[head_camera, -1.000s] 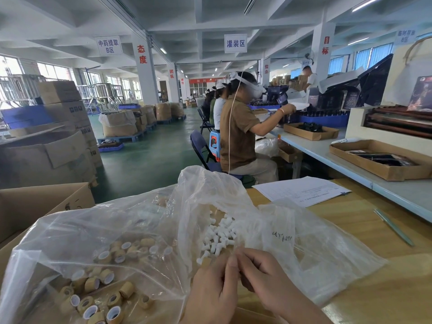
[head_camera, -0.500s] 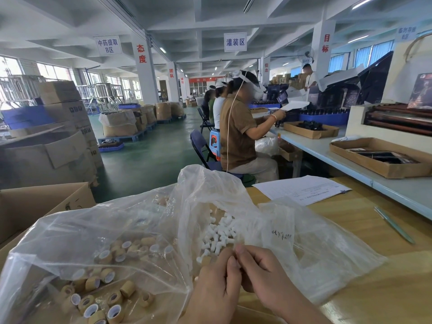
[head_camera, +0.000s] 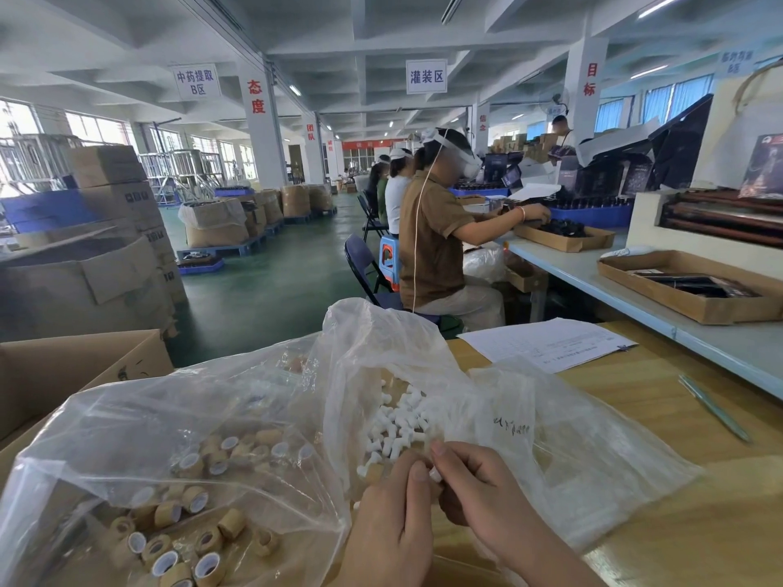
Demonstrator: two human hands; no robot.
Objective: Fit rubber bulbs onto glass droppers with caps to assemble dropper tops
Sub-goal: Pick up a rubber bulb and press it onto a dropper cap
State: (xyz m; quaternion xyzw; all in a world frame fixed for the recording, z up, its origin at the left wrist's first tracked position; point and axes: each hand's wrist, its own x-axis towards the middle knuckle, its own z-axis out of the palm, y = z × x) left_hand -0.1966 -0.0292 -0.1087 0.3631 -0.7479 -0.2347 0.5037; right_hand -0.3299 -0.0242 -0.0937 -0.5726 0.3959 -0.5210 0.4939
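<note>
Head view: my two hands meet at about 6 o'clock, low in the middle. My right hand has its fingers curled and pinches a small white rubber bulb at the fingertips. My left hand is curled too, and its fingertip presses the same bulb from the 9 o'clock side. I cannot tell whether a cap sits hidden under those fingers.

Just beyond my hands, toward 12 o'clock, a heap of loose bulbs, matte white and mushroom-shaped, lies inside a crinkled clear plastic bag with black handwriting on it. At 9 o'clock from my hands a second, glossy, wrinkled bag holds the caps, short tan cylinders with a wood-like finish and pale liners inside.

Both bags rest on a varnished wooden table with a yellow grain. At 2 o'clock on it lies a slim metal pen, and toward 1 o'clock a flat printed paper sheet. An open corrugated cardboard box stands at 10 o'clock, beside the cap bag.
</note>
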